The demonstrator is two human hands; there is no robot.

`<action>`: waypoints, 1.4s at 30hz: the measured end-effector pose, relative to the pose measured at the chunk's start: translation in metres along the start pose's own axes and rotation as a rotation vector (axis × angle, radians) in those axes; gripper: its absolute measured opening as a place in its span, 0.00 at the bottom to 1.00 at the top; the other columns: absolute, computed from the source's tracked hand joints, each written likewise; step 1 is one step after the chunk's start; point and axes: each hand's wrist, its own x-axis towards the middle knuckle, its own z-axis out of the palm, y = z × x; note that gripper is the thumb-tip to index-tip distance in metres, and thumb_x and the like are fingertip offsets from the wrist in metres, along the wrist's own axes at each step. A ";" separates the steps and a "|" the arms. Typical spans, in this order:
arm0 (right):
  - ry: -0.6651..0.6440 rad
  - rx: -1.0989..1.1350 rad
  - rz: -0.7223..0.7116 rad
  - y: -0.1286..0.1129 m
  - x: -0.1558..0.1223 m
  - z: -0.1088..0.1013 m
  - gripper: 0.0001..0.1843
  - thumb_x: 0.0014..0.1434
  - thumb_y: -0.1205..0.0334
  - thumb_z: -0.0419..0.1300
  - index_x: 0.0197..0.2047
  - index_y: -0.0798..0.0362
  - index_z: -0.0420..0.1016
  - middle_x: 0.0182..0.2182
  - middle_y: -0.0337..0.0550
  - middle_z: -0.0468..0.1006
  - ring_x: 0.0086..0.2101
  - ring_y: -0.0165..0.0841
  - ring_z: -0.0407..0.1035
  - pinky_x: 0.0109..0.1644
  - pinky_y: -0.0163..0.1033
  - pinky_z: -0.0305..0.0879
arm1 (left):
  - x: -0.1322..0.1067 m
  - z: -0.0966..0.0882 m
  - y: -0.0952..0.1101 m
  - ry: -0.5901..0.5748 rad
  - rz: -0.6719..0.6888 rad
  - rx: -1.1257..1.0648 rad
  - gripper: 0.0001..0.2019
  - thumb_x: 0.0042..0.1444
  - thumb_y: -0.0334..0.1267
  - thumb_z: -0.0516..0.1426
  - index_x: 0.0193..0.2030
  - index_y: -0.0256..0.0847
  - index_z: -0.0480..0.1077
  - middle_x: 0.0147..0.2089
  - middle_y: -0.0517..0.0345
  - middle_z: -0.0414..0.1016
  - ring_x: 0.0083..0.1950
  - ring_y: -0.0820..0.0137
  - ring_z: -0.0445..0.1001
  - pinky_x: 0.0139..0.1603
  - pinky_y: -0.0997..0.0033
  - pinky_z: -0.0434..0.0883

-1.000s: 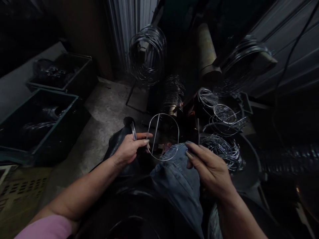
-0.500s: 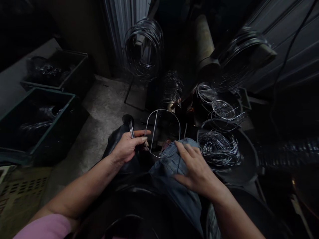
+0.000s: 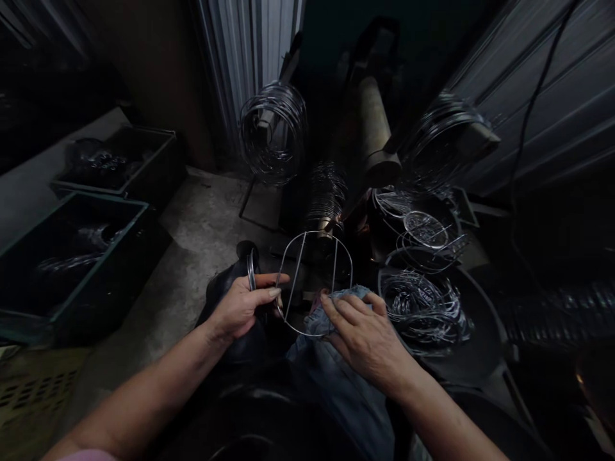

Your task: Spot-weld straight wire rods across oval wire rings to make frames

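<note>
A thin round wire ring stands tilted between my hands, above a denim-covered knee. My left hand pinches its left edge between thumb and fingers. Several more bent wires pass through that same hand. One straight wire rod crosses the ring on the left. A second straight rod crosses it on the right. At this rod's lower end, my right hand is closed with the fingers together; its thumb is mostly hidden under the palm.
Behind the ring lies a dark wire coil on a spindle. Larger coils hang at back left and back right. A round tub on the right holds tangled wire pieces. Green bins stand at left, near a yellow crate.
My right hand has moved left, bringing the second rod from beside the ring to across its right part. My left hand still holds the ring. The view has tilted up slightly.
</note>
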 end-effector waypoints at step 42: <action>0.007 -0.038 -0.010 0.018 0.032 -0.015 0.23 0.55 0.66 0.56 0.55 0.56 0.64 0.42 0.47 0.73 0.43 0.37 0.62 0.47 0.44 0.51 | 0.027 0.000 0.011 0.035 0.069 -0.056 0.16 0.45 0.30 0.60 0.43 0.32 0.72 0.25 0.53 0.73 0.26 0.71 0.71 0.30 0.69 0.70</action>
